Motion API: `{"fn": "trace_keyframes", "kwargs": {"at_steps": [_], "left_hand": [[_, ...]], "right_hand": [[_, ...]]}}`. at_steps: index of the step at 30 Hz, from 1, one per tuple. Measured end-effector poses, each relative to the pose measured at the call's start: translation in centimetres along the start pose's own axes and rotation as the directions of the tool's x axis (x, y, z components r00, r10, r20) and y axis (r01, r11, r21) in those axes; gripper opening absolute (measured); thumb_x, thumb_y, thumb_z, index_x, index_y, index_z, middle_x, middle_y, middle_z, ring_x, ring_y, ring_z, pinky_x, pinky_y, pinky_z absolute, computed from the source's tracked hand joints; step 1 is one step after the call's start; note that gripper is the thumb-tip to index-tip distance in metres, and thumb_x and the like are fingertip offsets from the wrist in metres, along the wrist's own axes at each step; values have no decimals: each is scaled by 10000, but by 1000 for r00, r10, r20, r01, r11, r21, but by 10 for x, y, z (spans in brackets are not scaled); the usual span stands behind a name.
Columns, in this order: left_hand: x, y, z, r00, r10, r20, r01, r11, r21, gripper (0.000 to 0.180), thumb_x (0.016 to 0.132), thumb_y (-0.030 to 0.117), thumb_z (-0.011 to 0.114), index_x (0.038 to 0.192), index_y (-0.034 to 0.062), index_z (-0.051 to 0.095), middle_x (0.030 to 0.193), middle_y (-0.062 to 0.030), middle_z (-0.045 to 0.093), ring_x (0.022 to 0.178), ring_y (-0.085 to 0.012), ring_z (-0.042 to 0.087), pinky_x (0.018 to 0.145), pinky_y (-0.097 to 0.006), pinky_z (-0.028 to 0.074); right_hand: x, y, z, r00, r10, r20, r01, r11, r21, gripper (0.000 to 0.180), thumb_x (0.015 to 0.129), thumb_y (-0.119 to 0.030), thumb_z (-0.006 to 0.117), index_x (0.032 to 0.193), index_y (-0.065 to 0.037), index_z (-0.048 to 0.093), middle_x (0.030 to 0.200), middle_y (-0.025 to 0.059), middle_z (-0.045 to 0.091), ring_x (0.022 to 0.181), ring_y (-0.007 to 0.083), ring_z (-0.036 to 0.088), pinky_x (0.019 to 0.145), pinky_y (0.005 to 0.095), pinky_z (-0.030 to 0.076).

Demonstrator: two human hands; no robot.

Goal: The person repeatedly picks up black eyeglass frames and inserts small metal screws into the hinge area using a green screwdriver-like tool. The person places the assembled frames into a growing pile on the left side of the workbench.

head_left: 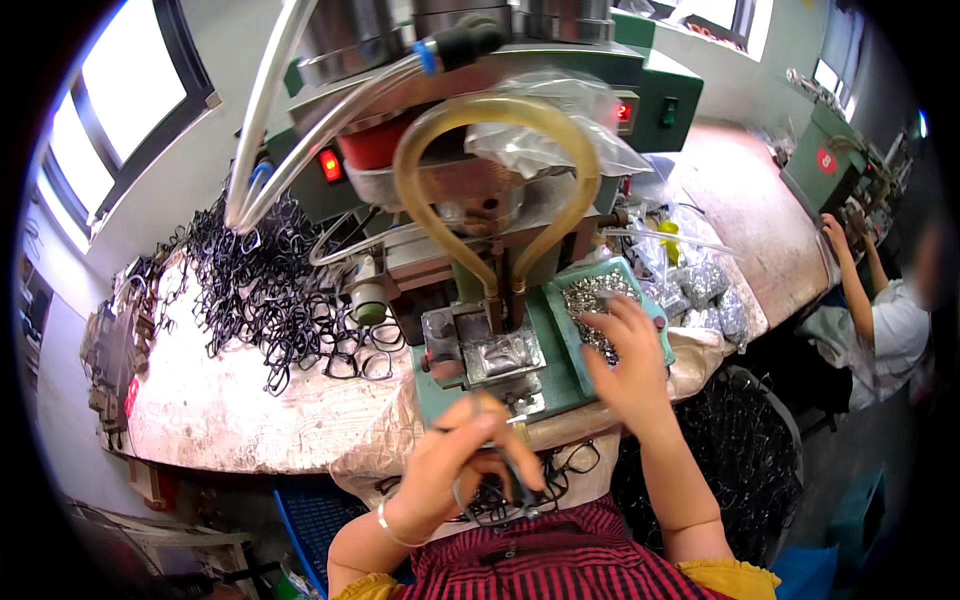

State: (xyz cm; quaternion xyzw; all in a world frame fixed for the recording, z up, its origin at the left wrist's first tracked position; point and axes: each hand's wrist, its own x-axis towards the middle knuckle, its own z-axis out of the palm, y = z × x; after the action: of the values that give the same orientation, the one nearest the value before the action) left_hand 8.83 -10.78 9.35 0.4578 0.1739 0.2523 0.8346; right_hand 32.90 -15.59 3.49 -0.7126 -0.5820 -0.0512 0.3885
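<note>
"What's on your left?"
"A tangled heap of glossy black frames (255, 285), left in the view, on a worn, pale tabletop (225, 420)."
"And your hands?"
"At lower centre, my left hand (450, 462) grasps a thin black frame (524, 494), which hangs under my curled fingers, above my striped apron (530, 565)."
"The other?"
"Right of centre, my right hand (630, 362) is over a green tray (568, 340) of small, shiny metal parts (590, 291), fingers half spread; blur hides whether they pinch any."

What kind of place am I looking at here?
Probably a small factory workshop: there's a bench machine, a big heap of black frames, and loose metal parts.
</note>
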Motion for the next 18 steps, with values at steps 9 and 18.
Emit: {"fn": "trace_keyframes", "kwargs": {"at_steps": [9, 18], "left_hand": [[30, -29, 9, 964, -268, -4, 253, 916, -312, 237, 1040, 267, 409, 897, 85, 456, 818, -246, 659, 733, -234, 624, 731, -289, 472], [33, -39, -16, 954, -205, 219, 259, 931, -258, 299, 1059, 310, 420, 1065, 38, 543, 917, -224, 703, 820, -222, 697, 634, -294, 554]], "right_hand": [[0, 64, 18, 962, 242, -123, -236, 970, 67, 130, 751, -117, 774, 867, -78, 732, 1176, 190, 634, 1185, 362, 556, 997, 451, 444], [10, 54, 39, 995, -92, 28, 96, 933, -348, 208, 810, -147, 702, 1009, -91, 681, 1363, 190, 542, 1335, 382, 458, 932, 467, 486]]}}
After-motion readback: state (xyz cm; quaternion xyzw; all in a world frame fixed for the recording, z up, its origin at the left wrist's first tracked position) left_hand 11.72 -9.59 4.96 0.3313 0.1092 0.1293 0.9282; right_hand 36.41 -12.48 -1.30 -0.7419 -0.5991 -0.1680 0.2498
